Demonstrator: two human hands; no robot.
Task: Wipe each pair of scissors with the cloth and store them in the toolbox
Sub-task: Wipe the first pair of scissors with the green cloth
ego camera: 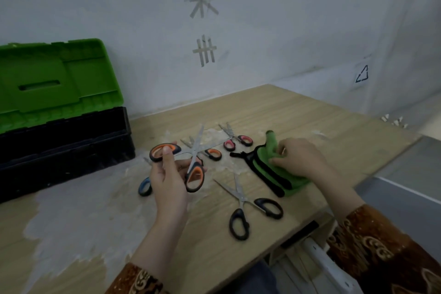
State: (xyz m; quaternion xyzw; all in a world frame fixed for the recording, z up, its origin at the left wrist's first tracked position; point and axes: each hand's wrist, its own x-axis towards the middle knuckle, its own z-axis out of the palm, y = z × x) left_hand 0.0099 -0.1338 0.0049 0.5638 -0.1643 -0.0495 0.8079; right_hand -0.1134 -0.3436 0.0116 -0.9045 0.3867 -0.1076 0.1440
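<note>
My left hand holds a large pair of scissors with orange-and-black handles, blades spread wide, above the wooden table. My right hand grips a green cloth with black trim lying on the table at the right. Black-handled scissors lie open near the front edge. Small pink-handled scissors and small orange-handled scissors lie further back. A blue handle shows under my left hand. The toolbox, black with its green lid raised, stands at the far left.
A pale worn patch covers the table's left front. The wall rises right behind the table and toolbox. The table's right edge drops off to a grey floor, with a white frame below the front edge.
</note>
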